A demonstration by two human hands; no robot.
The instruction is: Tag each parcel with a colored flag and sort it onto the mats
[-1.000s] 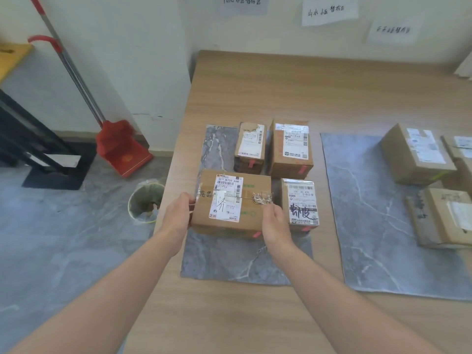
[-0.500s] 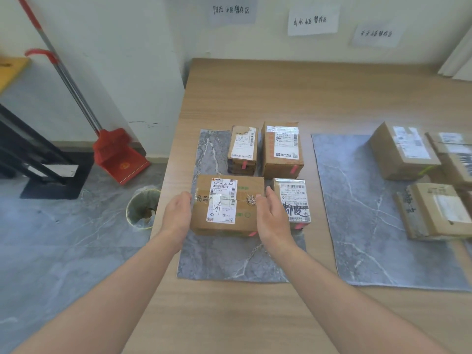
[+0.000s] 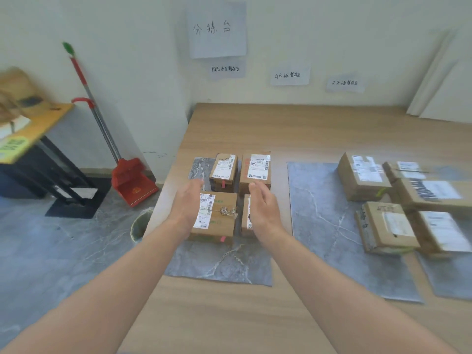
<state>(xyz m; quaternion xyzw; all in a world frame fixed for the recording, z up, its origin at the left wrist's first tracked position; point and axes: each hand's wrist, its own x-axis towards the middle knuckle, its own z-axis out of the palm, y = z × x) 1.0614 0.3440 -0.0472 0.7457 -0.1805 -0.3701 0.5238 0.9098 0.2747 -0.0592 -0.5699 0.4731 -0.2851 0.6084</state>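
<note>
Both hands (image 3: 187,205) (image 3: 264,208) have let go of the parcel (image 3: 217,218).

Left grip (image 3: 187,203) and right grip (image 3: 263,210) open, fingers relaxed, one either side of the tied parcel (image 3: 219,218) on the left mat (image 3: 219,261). Contact with it: cannot tell. Pink flag (image 3: 222,238) on its near face. Same mat: back-left parcel (image 3: 224,169), back-right parcel (image 3: 256,169), and side parcel (image 3: 245,218) partly behind the right grip. Middle mat (image 3: 321,226) carries more parcels, blurred. Wooden desk (image 3: 281,129). Dustpan (image 3: 132,182) and bin (image 3: 141,223) on the floor, left.
</note>
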